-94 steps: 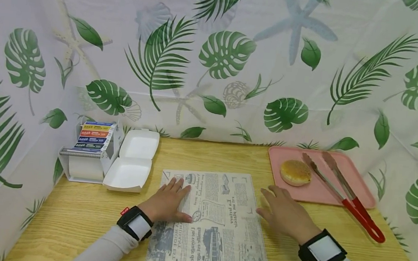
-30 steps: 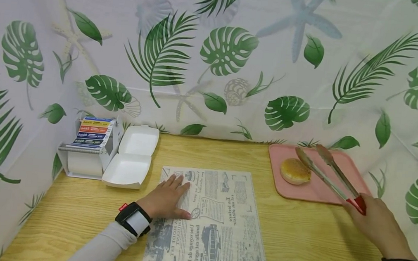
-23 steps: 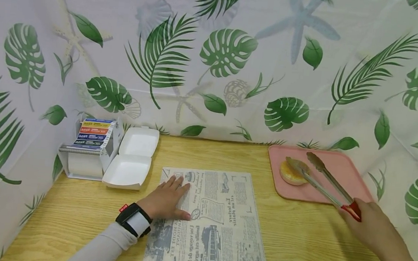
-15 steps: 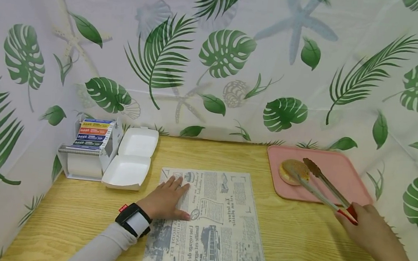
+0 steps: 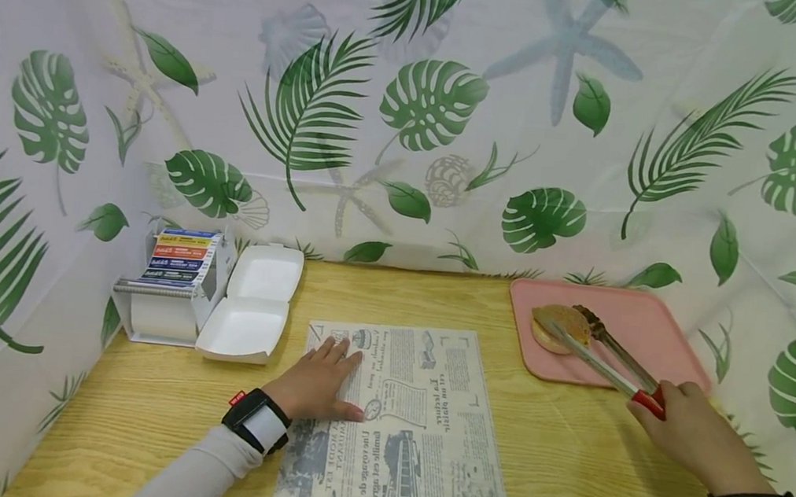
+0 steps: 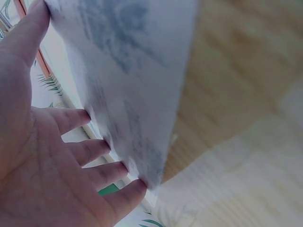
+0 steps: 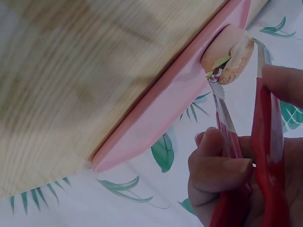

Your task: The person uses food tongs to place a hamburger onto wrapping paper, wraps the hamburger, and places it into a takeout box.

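My left hand (image 5: 315, 379) rests with fingers spread on the left part of a newsprint-patterned paper sheet (image 5: 419, 408); its fingertips touch the sheet in the left wrist view. At the right, my right hand (image 5: 690, 436) grips red-handled metal tongs (image 5: 608, 369), thumb on one handle and fingers round the other. The tong tips straddle a hamburger (image 5: 572, 319) on the pink tray (image 5: 654, 326). Seen from the right wrist, the hamburger (image 7: 225, 45) has a bit of green leaf between its bun halves, with a tong tip at either side.
An open white clamshell box (image 5: 249, 326) stands at the back left, beside a dispenser (image 5: 165, 315) with colourful printed strips. Leaf-patterned cloth (image 5: 405, 162) encloses the wooden table (image 5: 163, 417) at the back and sides.
My right hand has left the paper's right side and taken the tongs' handles. The tongs have swung left from the tray's right side, and their tips have closed in around the hamburger. My left hand stays put.
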Tool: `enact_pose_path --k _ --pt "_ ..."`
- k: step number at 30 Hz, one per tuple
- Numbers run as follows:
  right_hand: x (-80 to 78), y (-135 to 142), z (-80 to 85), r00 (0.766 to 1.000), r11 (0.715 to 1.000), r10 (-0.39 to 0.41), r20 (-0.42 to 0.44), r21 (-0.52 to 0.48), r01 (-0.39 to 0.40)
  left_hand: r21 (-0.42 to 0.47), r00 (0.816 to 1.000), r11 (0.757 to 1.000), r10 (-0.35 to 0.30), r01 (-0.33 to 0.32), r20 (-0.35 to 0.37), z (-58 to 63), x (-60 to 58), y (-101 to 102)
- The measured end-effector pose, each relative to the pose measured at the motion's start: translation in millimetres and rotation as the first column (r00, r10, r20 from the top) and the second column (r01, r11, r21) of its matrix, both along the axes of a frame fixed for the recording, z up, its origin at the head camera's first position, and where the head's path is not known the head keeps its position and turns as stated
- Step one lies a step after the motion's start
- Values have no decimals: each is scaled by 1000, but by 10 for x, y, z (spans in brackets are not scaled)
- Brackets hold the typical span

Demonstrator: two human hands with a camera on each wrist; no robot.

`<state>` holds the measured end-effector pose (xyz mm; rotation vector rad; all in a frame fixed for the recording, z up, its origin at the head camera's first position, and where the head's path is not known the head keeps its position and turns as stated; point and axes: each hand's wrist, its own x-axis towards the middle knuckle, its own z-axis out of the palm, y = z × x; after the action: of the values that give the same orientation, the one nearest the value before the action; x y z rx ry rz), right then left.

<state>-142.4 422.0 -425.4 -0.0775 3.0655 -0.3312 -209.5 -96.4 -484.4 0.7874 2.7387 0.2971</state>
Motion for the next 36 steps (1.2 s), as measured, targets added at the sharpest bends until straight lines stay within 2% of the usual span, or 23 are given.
enact_pose_path --k 14,20,24,29,36 --pt "44 25 21 998 999 -19 61 45 17 4 1000 1000 2 -2 -10 -17 0 -7" --pt "22 13 -9 999 997 22 37 69 -25 5 1000 1000 6 -6 -3 -10 0 -4" --pt "32 25 -4 999 998 10 43 61 -13 7 1000 1000 -8 8 -6 -12 -1 1" --pt "51 26 44 999 999 4 38 52 -6 2 1000 1000 -9 9 -15 -9 -7 -11" --pt "105 -80 191 1000 998 -15 8 57 15 9 1000 1000 -3 3 -1 1 11 -26"
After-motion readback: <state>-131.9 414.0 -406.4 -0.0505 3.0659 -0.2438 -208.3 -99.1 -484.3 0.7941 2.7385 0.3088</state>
